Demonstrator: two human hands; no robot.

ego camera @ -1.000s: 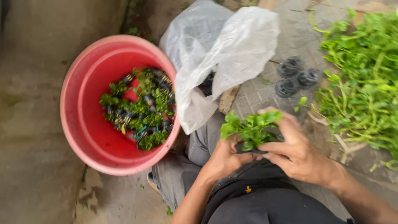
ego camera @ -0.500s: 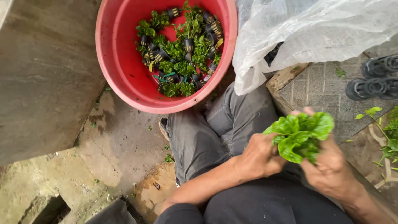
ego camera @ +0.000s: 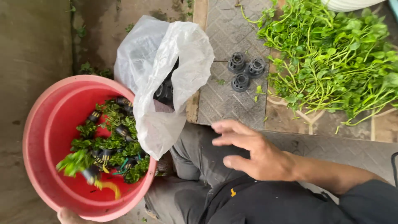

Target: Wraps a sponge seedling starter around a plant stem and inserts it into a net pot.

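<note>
Hovering empty over the lap beside the red tub (ego camera: 45, 137), the right hand (ego camera: 253, 151) spreads its fingers; the left hand (ego camera: 68, 215) grips the tub's rim, where a planted cup (ego camera: 83, 168) tumbles sideways inside.

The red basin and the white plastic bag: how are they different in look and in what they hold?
The red basin is round, stiff and opaque; the white plastic bag is thin, crumpled and half see-through. The basin holds green sprigs set in small black cups; the bag shows only dark cups, with no greens visible. The bag's edge hangs over the basin's rim. Both stand open.
</note>
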